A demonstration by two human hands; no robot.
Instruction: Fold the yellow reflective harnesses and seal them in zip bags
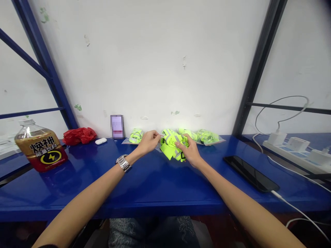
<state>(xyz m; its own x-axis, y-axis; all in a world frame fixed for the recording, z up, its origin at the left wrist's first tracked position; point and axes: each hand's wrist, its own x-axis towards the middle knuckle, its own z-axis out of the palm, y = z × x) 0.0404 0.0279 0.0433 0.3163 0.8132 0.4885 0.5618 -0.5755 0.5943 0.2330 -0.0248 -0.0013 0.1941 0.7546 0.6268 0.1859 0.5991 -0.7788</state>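
1. The left hand (148, 141), with a metal wristwatch (123, 163) on its wrist, has its fingertips pinched together at the left edge of the reflective fabric bundle (168, 147). Whether the pinch has fabric or a thin clear wrapper is too small to tell.
2. The right hand (190, 151) has its grip curled round the bundle's right side, thumb on top and fingers partly closed over the fluorescent yellow folds.
3. The bundle lies on the blue surface (155, 186) between the two hands, near the back wall. Its long axis runs roughly left to right. The right hand is on it; the left is just at its end.
4. Behind it lie similar bundles in clear bags, one to the left (136, 135) and more to the right (209, 136).
5. Well apart are a smartphone (250, 173) on a cable to the right, and a drink bottle (41, 150), red plastic bag (79, 135) and earbud case (100, 141) to the left.
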